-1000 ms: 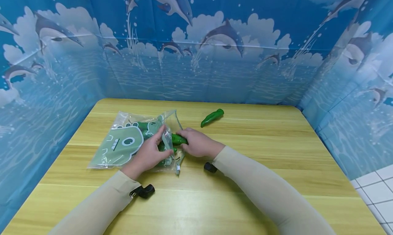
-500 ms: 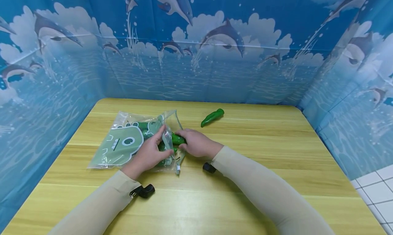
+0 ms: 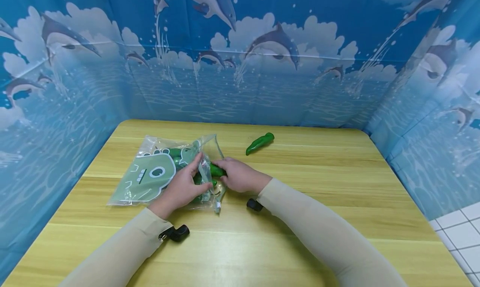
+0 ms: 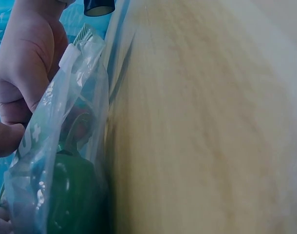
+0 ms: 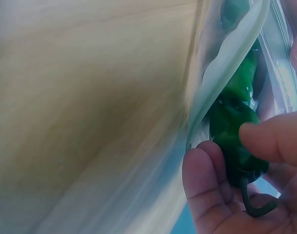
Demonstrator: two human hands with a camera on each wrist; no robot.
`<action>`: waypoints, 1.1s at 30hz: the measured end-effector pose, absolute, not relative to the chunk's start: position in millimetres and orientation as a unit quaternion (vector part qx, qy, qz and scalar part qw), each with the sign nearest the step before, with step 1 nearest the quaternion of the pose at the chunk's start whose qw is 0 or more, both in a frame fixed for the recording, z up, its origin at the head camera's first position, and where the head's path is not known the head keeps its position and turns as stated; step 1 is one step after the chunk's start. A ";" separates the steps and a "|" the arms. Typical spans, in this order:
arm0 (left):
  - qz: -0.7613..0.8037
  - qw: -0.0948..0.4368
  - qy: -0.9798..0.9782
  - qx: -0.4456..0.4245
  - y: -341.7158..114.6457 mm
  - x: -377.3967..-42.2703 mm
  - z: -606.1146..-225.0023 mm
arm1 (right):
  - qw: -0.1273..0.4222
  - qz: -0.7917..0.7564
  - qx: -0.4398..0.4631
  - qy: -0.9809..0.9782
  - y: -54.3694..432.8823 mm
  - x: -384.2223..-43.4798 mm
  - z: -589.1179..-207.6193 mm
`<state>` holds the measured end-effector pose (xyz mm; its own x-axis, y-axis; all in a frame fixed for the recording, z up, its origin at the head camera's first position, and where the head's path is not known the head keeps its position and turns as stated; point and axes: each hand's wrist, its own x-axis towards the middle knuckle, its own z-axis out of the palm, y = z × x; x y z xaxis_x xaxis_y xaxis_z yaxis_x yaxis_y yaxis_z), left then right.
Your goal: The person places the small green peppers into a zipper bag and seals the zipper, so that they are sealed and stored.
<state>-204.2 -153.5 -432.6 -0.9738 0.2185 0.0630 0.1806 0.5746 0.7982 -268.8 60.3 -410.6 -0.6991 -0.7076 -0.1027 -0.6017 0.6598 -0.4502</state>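
A clear zip bag [image 3: 147, 178] with a green cartoon monster print lies on the left of the table, its mouth facing right. Several green peppers show through the plastic. My left hand [image 3: 179, 192] lies across the bag near the mouth and holds the upper layer's edge, thumb and index finger spread along it. At the opening, my right hand [image 3: 241, 175] grips a green pepper [image 3: 216, 170] by its stem end, thumb on one side and fingers on the other. In the right wrist view that pepper [image 5: 234, 141] is partly inside the bag, its curved stem outside.
Another green pepper [image 3: 260, 143] lies on the wooden table [image 3: 318, 170], beyond my right hand. Dolphin-printed curtains [image 3: 262, 87] stand at the back and both sides. Black wrist cameras [image 3: 179, 233] hang below both sleeves.
My right hand has shifted slightly left, sliding the pepper a little further into the bag. The left hand and the bag stay nearly still.
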 end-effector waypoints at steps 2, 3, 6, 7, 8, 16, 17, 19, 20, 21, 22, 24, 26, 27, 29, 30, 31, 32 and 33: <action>0.450 0.023 0.886 0.111 -153.5 -204.3 -432.8 | 0.134 -0.196 -0.361 0.902 60.6 -268.7 -410.7; 0.451 0.023 0.885 0.111 -153.5 -204.4 -432.9 | 0.133 -0.198 -0.357 0.903 60.7 -268.8 -410.8; 0.449 0.023 0.886 0.111 -153.0 -204.5 -432.4 | 0.124 -0.208 -0.342 0.908 61.0 -269.2 -411.2; 0.448 0.022 0.887 0.111 -152.8 -204.5 -432.2 | 0.119 -0.212 -0.336 0.910 61.1 -269.3 -411.2; 0.447 0.021 0.887 0.111 -152.7 -204.5 -432.0 | 0.112 -0.215 -0.329 0.913 61.2 -269.3 -411.3; 0.451 0.026 0.886 0.105 -152.6 -205.0 -430.9 | 0.075 -0.225 -0.291 0.927 61.7 -269.0 -411.4; 0.451 0.026 0.886 0.105 -152.6 -205.1 -431.1 | 0.074 -0.226 -0.288 0.927 61.5 -268.9 -411.2; 0.449 0.024 0.887 0.107 -152.8 -205.1 -431.7 | 0.073 -0.229 -0.285 0.928 60.8 -269.1 -411.2; 0.448 0.023 0.887 0.108 -152.9 -205.1 -432.1 | 0.073 -0.229 -0.284 0.928 60.4 -269.0 -411.4; 0.446 0.022 0.888 0.109 -153.1 -205.0 -432.5 | 0.073 -0.231 -0.284 0.928 59.8 -269.0 -411.8; 0.445 0.021 0.889 0.109 -153.2 -204.9 -432.9 | 0.074 -0.233 -0.284 0.927 59.2 -269.1 -412.1; 0.444 0.020 0.889 0.111 -153.4 -204.9 -433.5 | 0.073 -0.233 -0.286 0.926 58.2 -269.2 -413.2; 0.444 0.020 0.889 0.111 -153.5 -204.9 -433.8 | 0.071 -0.231 -0.290 0.926 57.2 -269.1 -414.0; 0.446 0.020 0.888 0.111 -153.6 -205.0 -434.0 | 0.069 -0.230 -0.291 0.926 56.8 -269.2 -414.5; 0.448 0.020 0.887 0.112 -153.5 -205.1 -434.2 | 0.068 -0.228 -0.293 0.926 55.9 -269.0 -415.0; 0.448 0.020 0.887 0.112 -153.5 -205.2 -434.3 | 0.069 -0.230 -0.293 0.925 55.5 -268.8 -415.1; 0.449 0.020 0.886 0.112 -153.4 -205.2 -434.3 | 0.069 -0.231 -0.293 0.925 55.1 -268.8 -415.4; 0.449 0.020 0.886 0.112 -153.4 -205.3 -434.4 | 0.069 -0.233 -0.293 0.925 54.8 -268.8 -415.6; 0.450 0.020 0.886 0.112 -153.3 -205.4 -434.4 | 0.071 -0.236 -0.292 0.924 54.7 -268.7 -415.8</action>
<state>-205.4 -153.3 -434.4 -0.9740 0.2169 0.0646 0.1801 0.5699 0.8017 -268.7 54.7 -415.8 -0.8189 -0.5738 0.0080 -0.5071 0.7171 -0.4781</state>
